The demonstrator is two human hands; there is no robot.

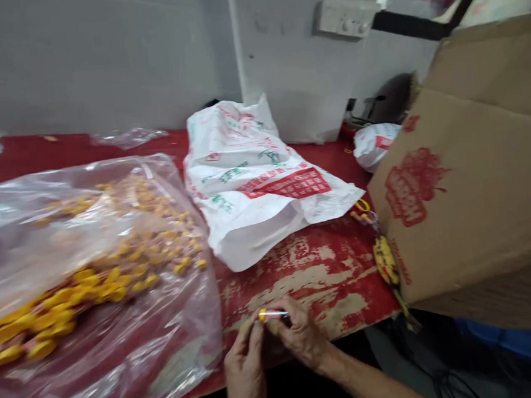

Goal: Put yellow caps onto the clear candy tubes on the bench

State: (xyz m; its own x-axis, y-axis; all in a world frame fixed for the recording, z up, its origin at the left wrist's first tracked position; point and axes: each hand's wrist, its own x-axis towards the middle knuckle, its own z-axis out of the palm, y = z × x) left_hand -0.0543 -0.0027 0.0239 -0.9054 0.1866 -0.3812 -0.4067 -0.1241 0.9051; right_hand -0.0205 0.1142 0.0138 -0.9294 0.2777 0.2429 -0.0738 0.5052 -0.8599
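Near the table's front edge, my right hand [304, 332] is closed around a small shiny tube with a yellow end [273, 314]. The fingertips of my left hand [245, 367] are pressed together at the tube's yellow end. The tube lies nearly level between the two hands; its exact kind is too small and blurred to tell. To the left, a large clear plastic bag [188, 332] holds many small yellow-and-pink pieces [85, 287]. Beyond my hands lies a white plastic bag [240, 170] with red and green print, its mouth facing me.
A large cardboard box [472, 166] leans at the right edge of the worn red table [298, 269]. Beside it lie spotted bananas [385, 260] and a small white bag [375, 144]. Behind stands a grey wall [101, 59] with a socket strip [346, 19]. Cables [451, 383] hang below right.
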